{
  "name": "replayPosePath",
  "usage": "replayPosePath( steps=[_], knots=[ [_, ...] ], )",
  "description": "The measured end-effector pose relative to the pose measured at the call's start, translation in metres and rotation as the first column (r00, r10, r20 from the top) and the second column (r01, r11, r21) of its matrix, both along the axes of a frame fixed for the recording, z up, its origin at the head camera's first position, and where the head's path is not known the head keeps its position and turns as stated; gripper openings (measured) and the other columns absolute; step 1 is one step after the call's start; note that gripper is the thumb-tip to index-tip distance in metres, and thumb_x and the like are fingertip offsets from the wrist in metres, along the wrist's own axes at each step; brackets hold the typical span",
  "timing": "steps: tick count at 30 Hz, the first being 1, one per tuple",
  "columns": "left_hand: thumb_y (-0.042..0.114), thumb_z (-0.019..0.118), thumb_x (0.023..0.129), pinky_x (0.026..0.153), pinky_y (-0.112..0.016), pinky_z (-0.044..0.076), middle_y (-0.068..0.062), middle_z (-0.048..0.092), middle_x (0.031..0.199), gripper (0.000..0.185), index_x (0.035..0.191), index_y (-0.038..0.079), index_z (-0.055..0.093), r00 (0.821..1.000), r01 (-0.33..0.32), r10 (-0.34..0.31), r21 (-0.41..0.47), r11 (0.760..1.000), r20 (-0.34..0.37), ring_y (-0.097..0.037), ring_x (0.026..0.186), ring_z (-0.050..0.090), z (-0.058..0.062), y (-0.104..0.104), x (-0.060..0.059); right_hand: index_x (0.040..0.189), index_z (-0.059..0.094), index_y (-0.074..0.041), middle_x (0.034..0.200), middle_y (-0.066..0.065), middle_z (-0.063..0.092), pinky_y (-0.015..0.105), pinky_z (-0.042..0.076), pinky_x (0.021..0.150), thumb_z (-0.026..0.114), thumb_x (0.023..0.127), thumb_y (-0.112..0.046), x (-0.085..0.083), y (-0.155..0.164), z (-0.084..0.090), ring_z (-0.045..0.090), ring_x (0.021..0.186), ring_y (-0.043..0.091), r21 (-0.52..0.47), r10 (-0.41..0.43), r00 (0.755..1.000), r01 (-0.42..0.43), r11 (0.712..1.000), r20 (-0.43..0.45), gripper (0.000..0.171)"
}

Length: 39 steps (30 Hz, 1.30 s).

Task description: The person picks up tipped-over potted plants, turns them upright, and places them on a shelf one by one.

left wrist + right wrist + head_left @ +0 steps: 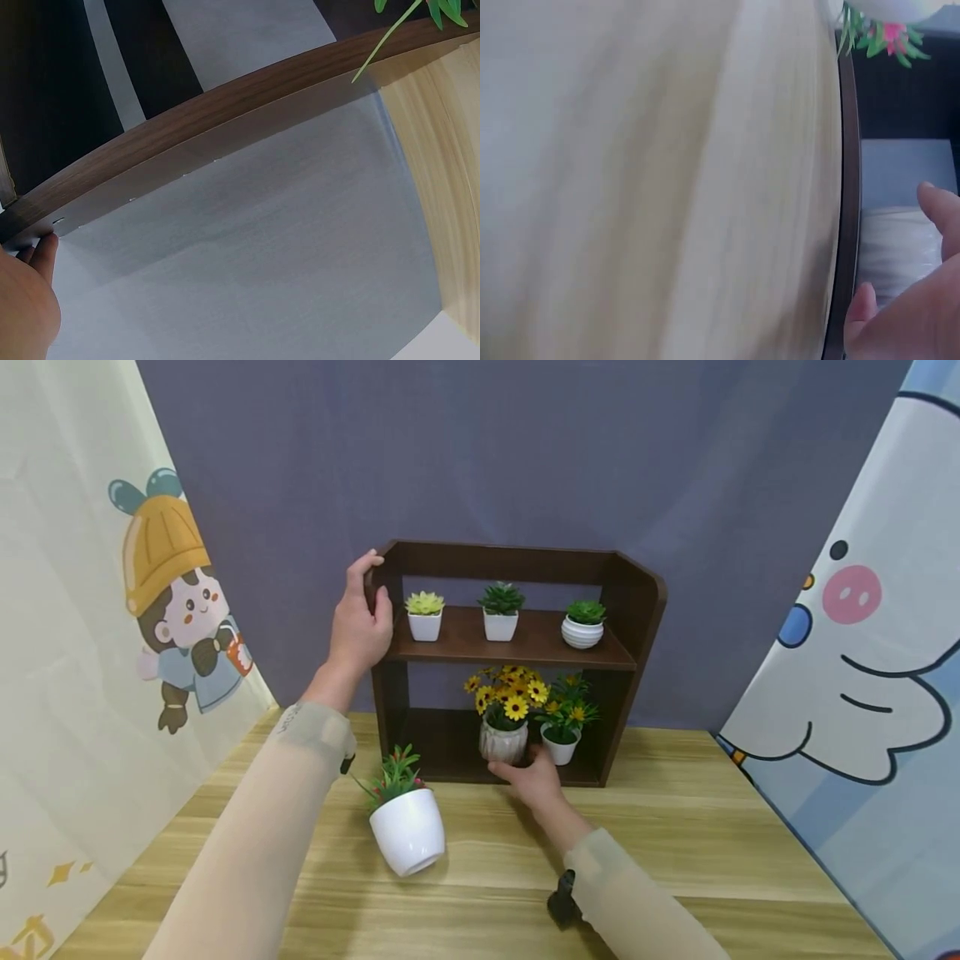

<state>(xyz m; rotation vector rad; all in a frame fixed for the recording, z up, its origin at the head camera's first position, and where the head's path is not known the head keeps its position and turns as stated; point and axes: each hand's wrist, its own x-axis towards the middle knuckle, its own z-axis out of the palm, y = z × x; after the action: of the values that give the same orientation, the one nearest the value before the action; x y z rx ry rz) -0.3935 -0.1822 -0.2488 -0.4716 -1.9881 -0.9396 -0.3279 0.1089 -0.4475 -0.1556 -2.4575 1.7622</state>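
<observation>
My left hand [362,620] grips the upper left side of a dark brown two-tier shelf [517,662], thumb on the inner side and fingers outside. In the left wrist view its fingertips [46,255] press against the panel [172,146]. On the lower tier, my right hand [536,781] is at a ribbed whitish pot [502,743] of yellow flowers [514,693], thumb in front of its base and fingers by its right side. The right wrist view has this hand [915,307] with thumb and finger spread apart, the pot [896,247] beyond them.
A leafy plant in a white pot [560,745] stands right of the flowers. Three small succulents [425,614] line the upper tier. A larger white pot [408,832] with a red-flowered plant [397,777] tilts on the wooden table [675,843], in front of the shelf's left.
</observation>
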Motion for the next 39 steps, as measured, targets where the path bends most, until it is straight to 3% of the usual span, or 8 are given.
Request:
replayPosePath(
  steps=[6, 10, 13, 15, 22, 29, 36, 39],
  knots=[
    [0.018, 0.042, 0.117, 0.063, -0.041, 0.037, -0.006, 0.038, 0.178, 0.043, 0.159, 0.02, 0.038, 1.0, 0.005, -0.005, 0.002, 1.0, -0.003, -0.024, 0.059, 0.041, 0.0, 0.0, -0.001, 0.157, 0.045, 0.007, 0.157, 0.034, 0.053, 0.059, 0.048, 0.117, 0.087, 0.094, -0.033, 0.02, 0.01, 0.008, 0.052, 0.146, 0.049, 0.034, 0.075, 0.996, -0.077, 0.996, 0.044, 0.086],
    [0.019, 0.042, 0.117, 0.062, -0.041, 0.036, -0.006, 0.039, 0.178, 0.043, 0.159, 0.019, 0.037, 1.0, 0.0, 0.0, -0.004, 1.0, -0.002, -0.024, 0.059, 0.04, 0.0, 0.0, -0.001, 0.154, 0.052, 0.003, 0.152, 0.028, 0.06, 0.05, 0.058, 0.097, 0.086, 0.096, -0.033, 0.036, 0.016, 0.014, 0.064, 0.131, 0.04, 0.019, 0.157, 0.986, -0.158, 0.987, 0.059, 0.077],
    [0.019, 0.042, 0.117, 0.062, -0.041, 0.036, -0.007, 0.038, 0.178, 0.043, 0.159, 0.019, 0.037, 1.0, -0.004, 0.004, -0.009, 1.0, -0.005, -0.023, 0.059, 0.04, 0.0, 0.0, 0.0, 0.152, 0.055, 0.003, 0.147, 0.026, 0.063, 0.042, 0.058, 0.082, 0.085, 0.097, -0.032, 0.048, 0.022, 0.016, 0.07, 0.115, 0.032, -0.013, 0.233, 0.971, -0.233, 0.972, 0.055, 0.072],
    [0.018, 0.042, 0.117, 0.061, -0.041, 0.036, -0.007, 0.039, 0.178, 0.042, 0.159, 0.018, 0.037, 1.0, 0.0, 0.0, -0.007, 1.0, -0.006, -0.024, 0.058, 0.039, 0.0, 0.0, 0.0, 0.151, 0.054, 0.004, 0.146, 0.026, 0.064, 0.04, 0.058, 0.079, 0.084, 0.098, -0.03, 0.055, 0.026, 0.016, 0.071, 0.107, 0.029, -0.044, 0.292, 0.955, -0.29, 0.956, 0.053, 0.07],
    [0.016, 0.043, 0.117, 0.061, -0.041, 0.036, -0.007, 0.039, 0.178, 0.042, 0.158, 0.018, 0.038, 1.0, 0.021, -0.021, 0.009, 1.0, -0.003, -0.026, 0.058, 0.042, 0.0, 0.001, 0.002, 0.153, 0.051, 0.006, 0.147, 0.028, 0.064, 0.04, 0.061, 0.083, 0.079, 0.102, -0.03, 0.072, 0.037, 0.018, 0.071, 0.105, 0.026, -0.07, 0.474, 0.875, -0.469, 0.88, 0.096, 0.069],
    [0.017, 0.043, 0.116, 0.062, -0.041, 0.037, -0.006, 0.04, 0.178, 0.042, 0.158, 0.019, 0.039, 1.0, 0.01, -0.01, 0.011, 1.0, -0.004, -0.026, 0.058, 0.041, 0.0, 0.0, 0.001, 0.155, 0.051, 0.004, 0.147, 0.025, 0.065, 0.044, 0.062, 0.088, 0.079, 0.103, -0.035, 0.078, 0.026, 0.019, 0.072, 0.11, 0.028, -0.061, 0.56, 0.818, -0.557, 0.828, 0.129, 0.071],
    [0.018, 0.043, 0.116, 0.062, -0.041, 0.037, -0.004, 0.04, 0.178, 0.042, 0.158, 0.02, 0.038, 1.0, 0.002, -0.002, 0.007, 1.0, -0.008, -0.023, 0.057, 0.04, -0.001, 0.0, 0.0, 0.158, 0.049, 0.001, 0.151, 0.023, 0.063, 0.045, 0.062, 0.092, 0.078, 0.102, -0.036, 0.078, -0.002, 0.016, 0.069, 0.122, 0.026, -0.057, 0.652, 0.748, -0.651, 0.757, 0.125, 0.073],
    [0.017, 0.043, 0.116, 0.062, -0.042, 0.037, -0.006, 0.041, 0.177, 0.042, 0.158, 0.02, 0.039, 1.0, 0.007, -0.007, 0.007, 1.0, -0.015, -0.024, 0.057, 0.04, 0.0, 0.0, 0.0, 0.158, 0.048, 0.001, 0.151, 0.023, 0.062, 0.045, 0.061, 0.093, 0.081, 0.099, -0.036, 0.078, -0.013, 0.016, 0.066, 0.127, 0.027, -0.049, 0.674, 0.73, -0.673, 0.738, 0.118, 0.077]
  ],
)
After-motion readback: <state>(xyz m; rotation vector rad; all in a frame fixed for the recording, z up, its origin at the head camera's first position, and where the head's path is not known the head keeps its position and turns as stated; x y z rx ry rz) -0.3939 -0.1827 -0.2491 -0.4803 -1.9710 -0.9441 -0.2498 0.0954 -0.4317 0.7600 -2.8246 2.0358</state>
